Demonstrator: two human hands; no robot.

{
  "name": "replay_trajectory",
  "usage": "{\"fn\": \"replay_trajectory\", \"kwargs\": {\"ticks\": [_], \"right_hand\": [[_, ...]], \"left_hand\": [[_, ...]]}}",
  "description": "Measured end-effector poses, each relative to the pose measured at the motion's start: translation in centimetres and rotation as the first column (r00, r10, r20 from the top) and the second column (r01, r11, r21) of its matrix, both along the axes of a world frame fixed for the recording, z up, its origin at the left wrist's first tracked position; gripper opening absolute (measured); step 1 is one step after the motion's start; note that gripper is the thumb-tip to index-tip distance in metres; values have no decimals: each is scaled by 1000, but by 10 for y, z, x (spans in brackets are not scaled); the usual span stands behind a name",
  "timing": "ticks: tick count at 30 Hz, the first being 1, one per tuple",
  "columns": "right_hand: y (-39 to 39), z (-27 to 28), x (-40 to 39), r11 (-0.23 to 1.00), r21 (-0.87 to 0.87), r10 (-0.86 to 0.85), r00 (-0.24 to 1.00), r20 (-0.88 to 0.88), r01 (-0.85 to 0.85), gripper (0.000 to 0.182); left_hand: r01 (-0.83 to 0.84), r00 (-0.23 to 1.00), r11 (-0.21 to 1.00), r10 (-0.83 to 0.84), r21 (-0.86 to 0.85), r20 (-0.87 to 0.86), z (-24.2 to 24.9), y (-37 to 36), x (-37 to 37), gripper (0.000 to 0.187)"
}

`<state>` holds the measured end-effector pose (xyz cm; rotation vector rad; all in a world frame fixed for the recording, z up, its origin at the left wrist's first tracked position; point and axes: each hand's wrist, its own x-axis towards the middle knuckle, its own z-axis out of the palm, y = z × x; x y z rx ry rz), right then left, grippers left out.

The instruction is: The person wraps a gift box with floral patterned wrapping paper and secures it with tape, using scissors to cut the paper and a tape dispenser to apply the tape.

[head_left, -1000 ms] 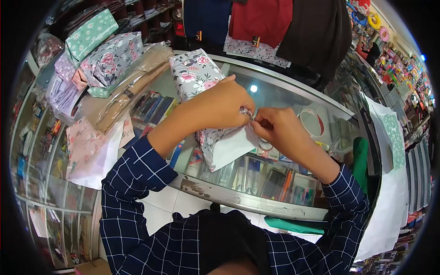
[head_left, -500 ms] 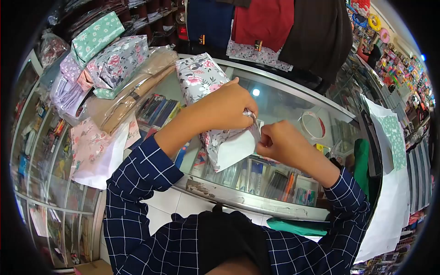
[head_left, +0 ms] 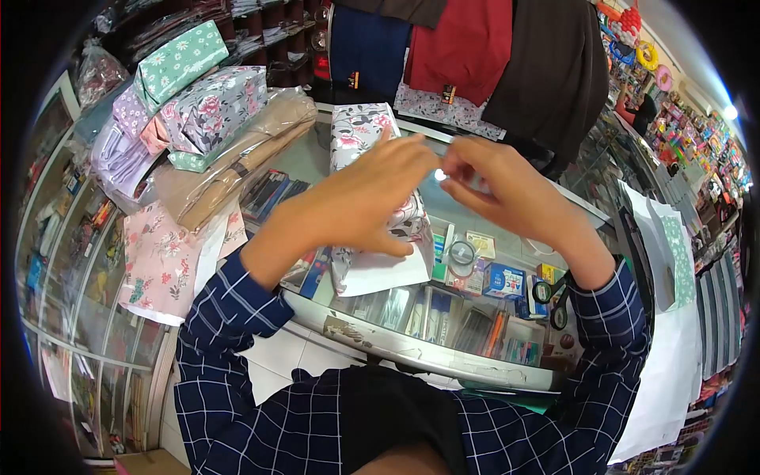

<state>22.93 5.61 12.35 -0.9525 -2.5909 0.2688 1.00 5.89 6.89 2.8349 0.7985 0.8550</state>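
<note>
A box wrapped in white and grey floral paper (head_left: 358, 131) lies on the glass counter (head_left: 388, 336), its near end showing a loose white flap of paper (head_left: 388, 273). Across the middle of this box rests my left hand (head_left: 368, 194), fingers apart, the thumb over the paper near the flap. Just right of it, my right hand (head_left: 495, 182) is raised above the glass with bent fingers and a gap between thumb and fingertips. Nothing shows between those fingers.
Wrapped boxes (head_left: 182, 67) and plastic-packed cloth (head_left: 253, 158) are piled at the left, above pink floral paper (head_left: 162, 253). Folded trousers (head_left: 463, 47) lie at the back. White paper sheets (head_left: 661, 372) hang at the right. A person (head_left: 643, 111) stands far off.
The box has turned more upright in view. My left hand has opened from its pinch and lies flatter over the box. My right hand has moved up and away from the paper end, its fingers opening.
</note>
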Motion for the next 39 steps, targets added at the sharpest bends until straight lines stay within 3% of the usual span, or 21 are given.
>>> {"fn": "replay_trajectory", "kwargs": {"ticks": [1, 2, 3, 6, 7, 10, 11, 14, 19, 21, 27, 30, 33, 39], "right_hand": [[12, -5, -4, 986, 125, 112, 993, -22, -109, 19], [19, -7, -9, 945, 249, 227, 973, -31, -213, 20], [18, 0, -16, 973, 115, 191, 979, 74, -199, 29], [33, -16, -29, 835, 231, 476, 867, 149, -499, 44], [39, -22, -33, 815, 144, 530, 822, 208, -562, 57], [47, -46, -43, 851, 19, 510, 835, 205, -524, 57], [46, -50, -45, 864, 29, 489, 852, 188, -502, 56], [40, -62, -51, 877, 189, 409, 893, 185, -441, 53], [31, -67, -55, 857, 352, 358, 926, 118, -376, 52], [27, -65, -58, 860, 357, 347, 930, 118, -366, 51], [24, -66, -66, 849, 399, 317, 938, 143, -348, 48], [23, -67, -69, 854, 403, 285, 944, 166, -328, 48], [23, -71, -72, 871, 387, 266, 953, 148, -303, 49], [18, -75, -74, 919, 314, 224, 971, 80, -238, 51]], "left_hand": [[-81, 996, 994, 79, 71, 28, -2, -10, -7, 71], [-165, 980, 986, 165, -10, 115, -2, -23, -15, 71], [-243, 947, 965, 258, -100, 194, -4, -37, -23, 71], [-369, 794, 833, 512, -412, 327, -24, -71, -34, 66], [-376, 730, 769, 589, -516, 346, -33, -77, -35, 63], [-424, 788, 817, 545, -391, 285, -50, -86, -33, 55], [-491, 785, 844, 536, -217, 311, -55, -84, -29, 44], [-574, 693, 765, 644, -293, 325, -57, -83, -19, 39], [-682, 611, 680, 732, -269, 303, -59, -82, -4, 34], [-694, 595, 655, 755, -298, 274, -54, -83, -4, 33], [-620, 539, 725, 671, -300, 508, -68, -76, -8, 27], [-678, 529, 632, 774, -375, 349, -55, -81, -7, 27], [-681, 556, 637, 771, -360, 311, -56, -79, -8, 25], [-624, 590, 735, 665, -265, 458, -64, -82, -7, 28]]}}
